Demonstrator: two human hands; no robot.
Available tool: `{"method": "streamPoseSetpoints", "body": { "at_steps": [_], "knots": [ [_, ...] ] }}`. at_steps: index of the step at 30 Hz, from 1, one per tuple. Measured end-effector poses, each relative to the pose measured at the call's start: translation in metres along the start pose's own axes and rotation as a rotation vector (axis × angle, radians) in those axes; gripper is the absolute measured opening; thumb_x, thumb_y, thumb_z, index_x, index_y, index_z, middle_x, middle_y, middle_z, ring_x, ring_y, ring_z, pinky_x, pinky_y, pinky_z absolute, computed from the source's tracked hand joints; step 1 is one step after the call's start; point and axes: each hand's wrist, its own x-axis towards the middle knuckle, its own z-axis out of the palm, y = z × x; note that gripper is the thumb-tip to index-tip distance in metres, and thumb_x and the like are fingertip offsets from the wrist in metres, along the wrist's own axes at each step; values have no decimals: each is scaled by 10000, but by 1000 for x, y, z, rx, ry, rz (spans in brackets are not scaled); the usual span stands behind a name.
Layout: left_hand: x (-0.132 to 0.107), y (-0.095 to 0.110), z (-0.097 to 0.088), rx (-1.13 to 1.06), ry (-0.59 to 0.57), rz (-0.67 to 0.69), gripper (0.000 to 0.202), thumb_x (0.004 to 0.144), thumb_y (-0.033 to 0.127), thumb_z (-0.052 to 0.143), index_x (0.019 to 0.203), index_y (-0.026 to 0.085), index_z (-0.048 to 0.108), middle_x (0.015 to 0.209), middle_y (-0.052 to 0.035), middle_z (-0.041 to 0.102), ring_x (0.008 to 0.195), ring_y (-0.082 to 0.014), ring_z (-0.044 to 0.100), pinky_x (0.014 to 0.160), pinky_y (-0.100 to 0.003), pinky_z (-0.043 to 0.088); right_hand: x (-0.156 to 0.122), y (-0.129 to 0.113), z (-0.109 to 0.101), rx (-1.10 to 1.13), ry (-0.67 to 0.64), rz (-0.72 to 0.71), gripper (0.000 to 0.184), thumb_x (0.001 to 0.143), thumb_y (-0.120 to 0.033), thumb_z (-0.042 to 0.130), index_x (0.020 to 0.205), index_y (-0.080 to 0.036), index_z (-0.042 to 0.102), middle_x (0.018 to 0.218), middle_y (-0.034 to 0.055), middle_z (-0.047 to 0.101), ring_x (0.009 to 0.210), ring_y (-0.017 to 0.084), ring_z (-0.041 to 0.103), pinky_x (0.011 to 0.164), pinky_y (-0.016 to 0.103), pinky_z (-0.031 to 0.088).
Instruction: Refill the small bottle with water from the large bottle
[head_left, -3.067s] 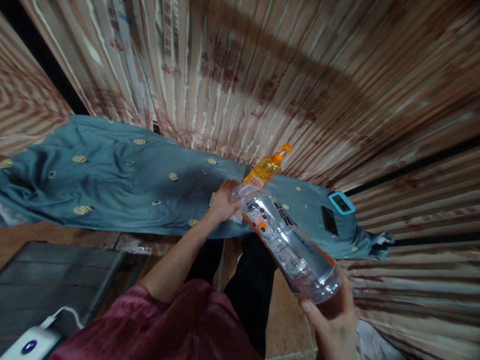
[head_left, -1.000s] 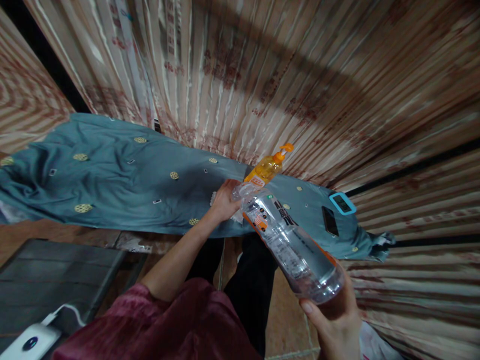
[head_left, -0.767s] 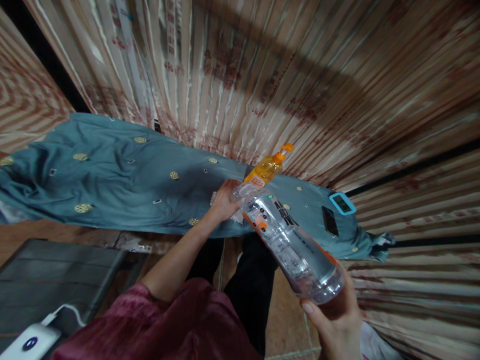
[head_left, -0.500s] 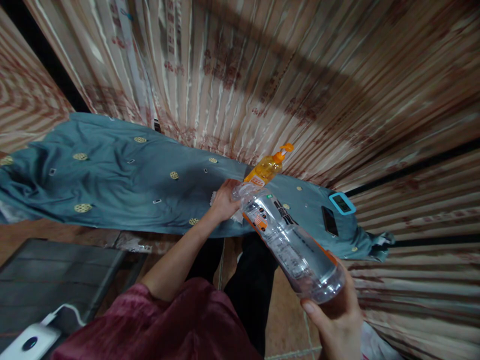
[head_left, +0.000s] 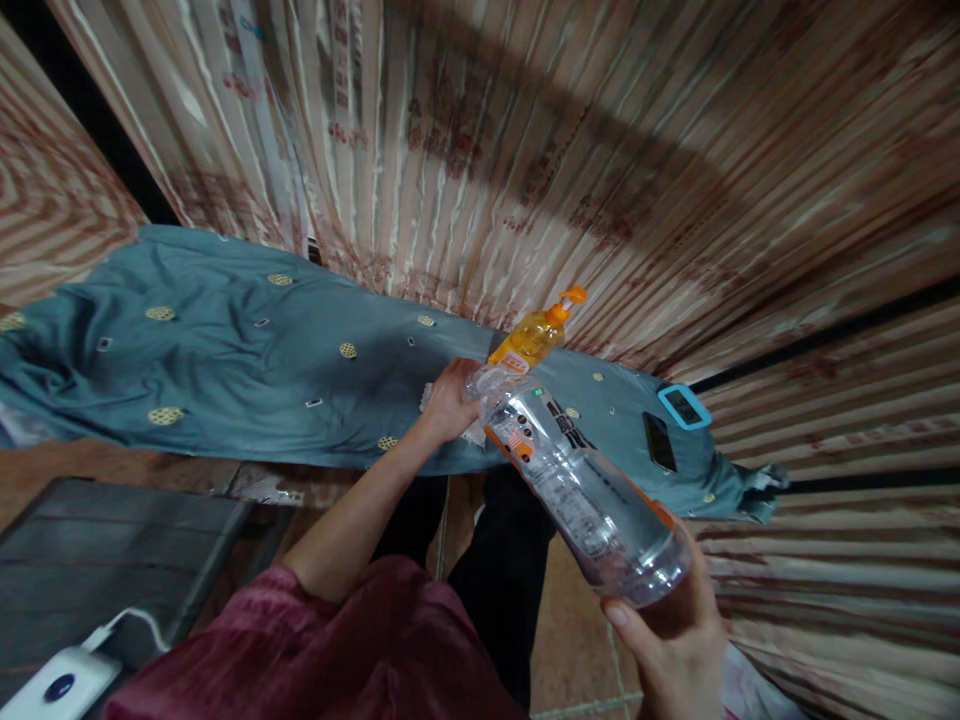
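Observation:
A large clear plastic bottle (head_left: 581, 480) with an orange and black printed label slants across the middle, its base towards me. My right hand (head_left: 671, 630) is closed around the base end, thumb on the near side. At the neck end my left hand (head_left: 452, 402) is closed on the bottle, fingers partly hidden. Beneath that hand shows something white and lacy (head_left: 475, 433), perhaps a tissue or cloth. Just beyond the neck stands a pump bottle (head_left: 529, 338) of yellow-orange liquid with an orange pump head. Whether the two bottles touch I cannot tell.
A blue-green patterned cloth (head_left: 225, 370) covers the narrow surface before me. On its right lie a dark phone (head_left: 660, 442) and a blue-framed digital device (head_left: 683, 407). Striped curtains (head_left: 480, 130) hang behind. A white device with a cable (head_left: 67, 685) rests at lower left.

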Motion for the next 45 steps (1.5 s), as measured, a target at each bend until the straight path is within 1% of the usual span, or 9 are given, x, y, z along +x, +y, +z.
{"method": "streamPoseSetpoints", "body": {
  "at_steps": [5,12,21,26,28,32,35,41,45],
  "knots": [
    [-1,0,0,-7,15,-1,291,883,449,818,1003,218,689,1105,-106,776,1088,-331,743,1020,-476,612,0,2,-1,3,0,-6,1050,693,-346,1037,1623,-234,562,1633,191,652,1470,425,662,1089,534,643],
    [0,-2,1,-5,9,2,297,871,441,821,1017,216,693,1085,-97,775,1087,-327,745,1013,-472,620,0,1,1,11,28,-3,1073,673,-357,1048,1619,-199,564,1603,205,672,1455,434,668,1089,516,634],
    [1,-2,1,4,2,0,312,878,460,818,1035,216,704,1101,-102,778,1099,-332,741,1025,-477,612,-1,-1,2,-17,36,1,1104,671,-419,1047,1631,-206,548,1574,199,696,1442,437,677,1087,527,635],
    [0,-3,1,-9,13,12,303,879,453,825,1022,214,706,1083,-96,772,1104,-332,743,1027,-478,613,-1,0,2,-38,11,-28,1030,714,-456,1027,1623,-309,564,1587,120,704,1449,396,673,1094,522,637],
    [0,-3,1,-15,10,17,286,878,427,819,1027,212,705,1103,-103,777,1107,-334,744,1029,-481,613,-2,0,3,-35,14,-34,1018,715,-445,1027,1616,-307,573,1593,116,700,1457,391,668,1109,514,630],
    [0,-3,1,-15,10,14,300,859,404,830,1047,208,703,1136,-112,781,1116,-340,747,1031,-479,611,-1,0,4,-10,26,-29,1098,655,-398,1059,1623,-232,568,1604,169,681,1457,409,668,1099,478,629],
    [0,-2,0,-7,10,10,314,856,422,841,1038,205,704,1122,-112,779,1109,-345,751,1023,-479,612,-1,0,3,-10,25,-9,1136,633,-388,1067,1636,-259,550,1606,153,683,1467,417,659,1102,496,625],
    [0,-3,0,8,-5,6,338,858,461,852,1037,214,707,1099,-99,776,1104,-334,743,1023,-464,612,-1,-3,3,0,34,-4,1070,674,-396,1045,1617,-236,566,1554,170,718,1421,422,693,1063,490,638],
    [0,-4,1,4,7,26,334,883,465,814,1050,197,705,1118,-118,775,1102,-340,745,1005,-466,613,-1,-2,4,-27,36,-17,1002,692,-433,1031,1580,-278,593,1552,128,723,1415,410,694,1075,528,632]
  ]
}}
